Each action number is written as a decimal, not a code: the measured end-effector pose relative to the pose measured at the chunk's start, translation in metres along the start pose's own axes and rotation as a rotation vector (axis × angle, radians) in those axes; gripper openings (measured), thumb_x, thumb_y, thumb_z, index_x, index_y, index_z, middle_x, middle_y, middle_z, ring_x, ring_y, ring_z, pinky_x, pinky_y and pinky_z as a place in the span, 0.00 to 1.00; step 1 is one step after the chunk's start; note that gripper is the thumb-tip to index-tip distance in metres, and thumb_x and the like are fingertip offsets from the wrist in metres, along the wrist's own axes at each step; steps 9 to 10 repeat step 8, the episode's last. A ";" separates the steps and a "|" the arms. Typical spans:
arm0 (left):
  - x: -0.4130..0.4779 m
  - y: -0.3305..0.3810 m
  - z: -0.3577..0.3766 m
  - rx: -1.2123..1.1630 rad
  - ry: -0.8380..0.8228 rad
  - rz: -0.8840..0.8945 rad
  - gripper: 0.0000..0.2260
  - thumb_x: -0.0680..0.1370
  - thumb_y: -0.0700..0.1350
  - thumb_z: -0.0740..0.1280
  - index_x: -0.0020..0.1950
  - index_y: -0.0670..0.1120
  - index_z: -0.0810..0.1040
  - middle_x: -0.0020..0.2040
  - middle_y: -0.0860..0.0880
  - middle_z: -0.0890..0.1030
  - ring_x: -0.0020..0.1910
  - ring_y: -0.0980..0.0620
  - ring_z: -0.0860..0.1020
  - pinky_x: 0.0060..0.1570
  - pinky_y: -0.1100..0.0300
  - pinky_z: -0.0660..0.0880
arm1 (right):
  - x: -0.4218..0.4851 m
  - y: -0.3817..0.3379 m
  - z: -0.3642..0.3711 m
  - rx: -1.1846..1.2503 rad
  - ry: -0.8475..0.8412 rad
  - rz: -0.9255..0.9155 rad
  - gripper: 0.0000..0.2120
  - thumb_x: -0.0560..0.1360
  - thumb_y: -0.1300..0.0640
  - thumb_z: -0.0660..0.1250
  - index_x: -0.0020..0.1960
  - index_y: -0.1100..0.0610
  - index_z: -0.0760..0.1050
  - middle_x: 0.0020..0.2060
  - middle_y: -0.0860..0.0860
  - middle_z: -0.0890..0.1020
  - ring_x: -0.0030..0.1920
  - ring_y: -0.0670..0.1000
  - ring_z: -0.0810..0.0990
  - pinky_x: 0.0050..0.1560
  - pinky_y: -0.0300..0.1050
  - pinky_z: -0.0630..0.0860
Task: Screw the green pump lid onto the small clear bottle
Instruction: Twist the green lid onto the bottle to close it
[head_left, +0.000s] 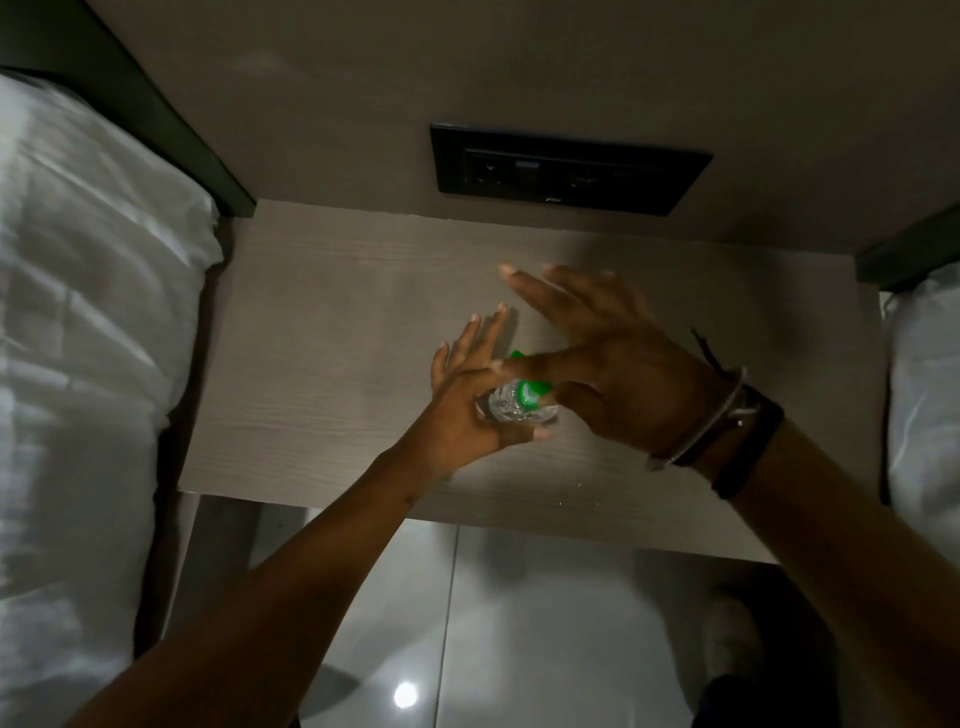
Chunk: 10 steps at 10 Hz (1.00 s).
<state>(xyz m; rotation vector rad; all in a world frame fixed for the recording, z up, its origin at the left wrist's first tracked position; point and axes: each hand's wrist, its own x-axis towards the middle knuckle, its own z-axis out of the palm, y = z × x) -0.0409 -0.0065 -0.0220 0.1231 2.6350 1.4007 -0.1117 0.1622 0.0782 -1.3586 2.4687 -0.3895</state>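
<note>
Two bare hands meet above the pale wood-grain worktop (322, 322). Left hand (462, 410) pinches the small clear plastic bottle (506, 408) by thumb and forefinger, other fingers splayed; right hand (613, 374) pinches its green plastic pump lid (530, 392)

Above the table (322, 332), the left hand (467, 410) holds the small clear bottle (511, 408) while the right hand (618, 374) pinches its green pump lid (527, 391).

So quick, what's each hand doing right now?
Left hand: pinching the small clear bottle, other fingers spread.
Right hand: thumb and forefinger on the green pump lid, other fingers spread.
</note>
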 end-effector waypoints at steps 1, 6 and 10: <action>0.000 0.000 0.001 -0.011 0.002 -0.006 0.28 0.66 0.51 0.79 0.62 0.60 0.71 0.79 0.45 0.51 0.78 0.48 0.42 0.73 0.45 0.35 | 0.011 -0.004 -0.016 -0.110 -0.111 -0.010 0.12 0.69 0.52 0.75 0.53 0.47 0.82 0.76 0.54 0.61 0.76 0.64 0.54 0.67 0.78 0.53; -0.003 -0.009 0.010 0.071 0.075 -0.006 0.19 0.67 0.52 0.77 0.56 0.52 0.82 0.78 0.48 0.51 0.78 0.44 0.44 0.72 0.39 0.38 | -0.006 -0.073 0.050 0.081 0.452 0.833 0.18 0.72 0.47 0.72 0.36 0.63 0.82 0.56 0.61 0.83 0.60 0.63 0.78 0.59 0.60 0.71; -0.003 -0.007 0.005 0.176 0.026 -0.021 0.30 0.70 0.57 0.73 0.70 0.59 0.68 0.78 0.50 0.47 0.78 0.45 0.42 0.72 0.37 0.41 | -0.006 -0.078 0.038 0.040 0.304 0.921 0.32 0.73 0.32 0.57 0.42 0.59 0.82 0.57 0.58 0.82 0.62 0.61 0.75 0.62 0.59 0.70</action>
